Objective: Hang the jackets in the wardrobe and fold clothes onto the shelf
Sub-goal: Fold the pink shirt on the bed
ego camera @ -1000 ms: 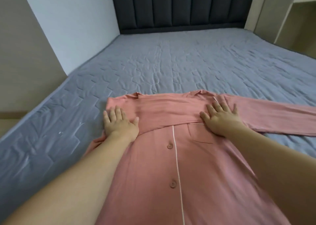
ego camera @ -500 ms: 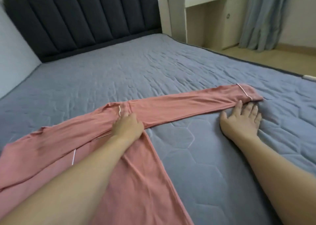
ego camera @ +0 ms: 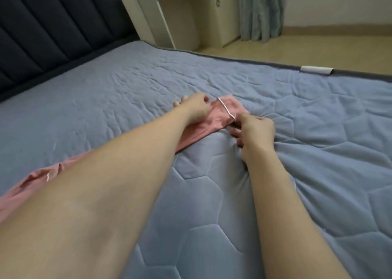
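A pink pyjama shirt [ego camera: 203, 128] lies on the blue-grey quilted mattress [ego camera: 212, 215], its one sleeve stretched out flat toward the mattress's far right edge, the body of the garment trailing off toward the near left corner, partly hidden under the left forearm. The cuff [ego camera: 228, 109], trimmed with a thin white piping line, is the farthest point of the sleeve and sits well in from the mattress's edge.

The left hand [ego camera: 196, 109] rests on the sleeve just short of the cuff, fingers curled and closed on the upper fold of the fabric; its fingertips reach past the cloth onto the mattress on the far side. The right hand [ego camera: 254, 132] is at the near corner of the cuff, thumb and forefinger pinched together on the piped edge, the other fingers bent loosely beneath, touching the mattress.

At the mattress's far right edge a small white tag [ego camera: 316, 69] is sewn into the dark border; no writing on it can be read. Beyond the head of the bed stands a dark padded headboard [ego camera: 53, 34], then a pale desk [ego camera: 180, 13] with a cabinet door that has a round knob, a grey-blue curtain [ego camera: 261, 11] and light wooden floor [ego camera: 318, 49]. No brand or label is legible anywhere on the shirt.
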A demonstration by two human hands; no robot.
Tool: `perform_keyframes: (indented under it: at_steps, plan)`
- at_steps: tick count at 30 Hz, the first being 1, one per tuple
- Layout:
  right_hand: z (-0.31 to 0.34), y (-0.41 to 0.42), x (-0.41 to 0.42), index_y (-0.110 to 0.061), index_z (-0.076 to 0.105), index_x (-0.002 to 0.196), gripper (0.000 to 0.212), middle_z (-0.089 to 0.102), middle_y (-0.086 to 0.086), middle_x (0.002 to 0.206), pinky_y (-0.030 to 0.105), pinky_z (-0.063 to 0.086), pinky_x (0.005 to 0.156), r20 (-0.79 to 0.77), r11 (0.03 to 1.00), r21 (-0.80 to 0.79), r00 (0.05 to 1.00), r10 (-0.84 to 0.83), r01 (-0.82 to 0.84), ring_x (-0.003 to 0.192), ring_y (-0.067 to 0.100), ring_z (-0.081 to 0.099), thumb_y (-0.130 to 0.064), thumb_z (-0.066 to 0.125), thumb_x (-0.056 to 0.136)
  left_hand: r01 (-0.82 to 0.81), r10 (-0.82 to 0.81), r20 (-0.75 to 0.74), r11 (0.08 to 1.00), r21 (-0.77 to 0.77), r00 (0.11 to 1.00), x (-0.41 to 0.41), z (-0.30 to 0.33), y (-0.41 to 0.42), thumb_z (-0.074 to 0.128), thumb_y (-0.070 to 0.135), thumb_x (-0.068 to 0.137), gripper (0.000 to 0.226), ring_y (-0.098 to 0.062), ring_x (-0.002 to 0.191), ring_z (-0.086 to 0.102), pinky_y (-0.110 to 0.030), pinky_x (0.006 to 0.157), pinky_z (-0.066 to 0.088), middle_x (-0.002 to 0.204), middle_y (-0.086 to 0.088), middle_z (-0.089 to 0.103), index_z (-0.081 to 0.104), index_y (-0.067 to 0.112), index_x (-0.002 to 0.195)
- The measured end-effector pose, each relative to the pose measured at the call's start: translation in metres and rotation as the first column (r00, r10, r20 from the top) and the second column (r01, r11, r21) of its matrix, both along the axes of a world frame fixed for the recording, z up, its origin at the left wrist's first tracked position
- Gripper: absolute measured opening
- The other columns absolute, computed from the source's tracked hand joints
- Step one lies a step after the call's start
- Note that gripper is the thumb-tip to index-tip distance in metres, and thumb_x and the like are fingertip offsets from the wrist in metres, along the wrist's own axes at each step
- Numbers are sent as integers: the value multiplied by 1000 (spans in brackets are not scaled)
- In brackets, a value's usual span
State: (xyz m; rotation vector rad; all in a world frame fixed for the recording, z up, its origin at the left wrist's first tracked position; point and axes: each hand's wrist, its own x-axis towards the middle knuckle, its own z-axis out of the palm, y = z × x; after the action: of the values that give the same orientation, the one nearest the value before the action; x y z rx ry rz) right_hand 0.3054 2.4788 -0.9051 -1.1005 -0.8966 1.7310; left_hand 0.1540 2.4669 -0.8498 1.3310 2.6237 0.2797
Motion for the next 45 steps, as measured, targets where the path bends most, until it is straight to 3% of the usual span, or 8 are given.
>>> perform_keyframes:
  at_steps: [5,14,25,29,33,36,39,45]
  plan:
    - [5,-1,-8,-14,61,54,10,58,7,54,44,42,60,77,992,122,996,-38,29,58,31,53,-18,59,62,-125,65,293,974,190,954,0,-3,3,55,26,64,14,-40,122,54,-55,107,38,110,-17,69,65,21,73]
    - [76,-101,-40,-20,75,81,14,71,-10,71,33,53,69,51,835,536,992,115,-125,68,6,64,-31,67,79,-436,176,535,802,409,826,-32,74,-128,51,5,89,19,-14,58,39,-19,51,35,70,1,47,64,19,90]
    - [122,-374,-177,-23,72,100,28,70,-3,103,35,46,89,486,278,812,858,166,-513,98,17,62,-34,47,90,-827,29,880,359,433,474,-160,120,-491,57,21,95,14,-14,63,66,-24,60,56,77,-1,67,64,17,84]
    - [68,-402,-218,-23,48,135,46,45,10,143,48,21,111,865,241,497,498,-60,-834,132,31,38,-38,33,95,-953,226,931,163,254,286,-199,73,-632,46,29,98,26,-18,51,62,-24,53,52,75,-5,61,60,16,80]
    - [20,-412,-240,-31,22,150,61,14,7,161,58,1,116,981,231,185,165,-105,-955,147,34,8,-55,18,94,-973,295,940,197,117,172,-210,9,-693,51,49,96,46,-26,98,66,-40,82,56,112,-13,66,62,11,120]
    - [14,-416,-254,-39,18,150,64,6,1,163,63,-7,112,983,242,135,98,-158,-961,148,35,0,-62,13,91,-948,475,820,166,272,319,-216,-5,-684,58,18,96,39,-24,88,65,-29,64,57,115,-13,63,53,1,131]
    - [20,-413,-268,-38,12,152,70,0,1,164,64,-10,110,981,242,99,55,-185,-965,148,37,-1,-66,11,88,-927,788,519,171,333,332,-224,-1,-694,52,14,96,40,-36,120,58,-39,98,49,132,-24,57,52,-6,131]
    - [16,-391,-280,-36,5,154,78,-7,7,163,59,-14,114,966,211,77,21,-256,-974,148,36,-7,-75,10,87,-737,793,-360,598,314,491,-201,-8,-679,50,37,88,49,-35,126,41,-45,103,32,139,-15,41,47,14,131]
